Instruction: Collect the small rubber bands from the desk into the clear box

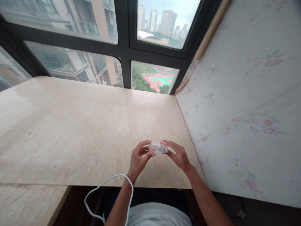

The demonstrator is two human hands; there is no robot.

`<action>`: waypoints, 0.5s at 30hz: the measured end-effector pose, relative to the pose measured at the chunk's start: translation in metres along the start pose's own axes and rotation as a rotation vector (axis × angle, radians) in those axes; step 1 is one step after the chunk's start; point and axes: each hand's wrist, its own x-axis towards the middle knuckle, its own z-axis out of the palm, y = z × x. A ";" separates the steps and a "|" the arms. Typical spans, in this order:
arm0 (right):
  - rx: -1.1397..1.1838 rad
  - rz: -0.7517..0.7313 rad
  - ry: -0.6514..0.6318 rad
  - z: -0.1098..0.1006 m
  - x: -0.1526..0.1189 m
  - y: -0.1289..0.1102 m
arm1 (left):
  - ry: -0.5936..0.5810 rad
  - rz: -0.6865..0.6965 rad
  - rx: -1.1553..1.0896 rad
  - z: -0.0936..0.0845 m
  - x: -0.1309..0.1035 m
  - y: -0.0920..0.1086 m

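Between my two hands is a small clear plastic box [158, 148], roughly rectangular, with something faintly pink and green inside that I cannot make out. My left hand [140, 157] pinches its left end, thumb below and fingers above. The right end is gripped the same way by my right hand [178, 155]. The box is over the beige marble-patterned sill [94, 131], close to its front edge; whether it touches the surface I cannot tell.
A white cable [108, 178] loops past my left forearm at the sill's front edge. To the right rises a wall with floral paper [246, 110]. Dark-framed windows [127, 47] bound the sill at the back. A lower marble ledge [30, 201] lies front left.
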 end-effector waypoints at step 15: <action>-0.056 -0.081 0.057 -0.001 -0.005 -0.005 | 0.033 0.220 0.122 0.003 0.001 -0.010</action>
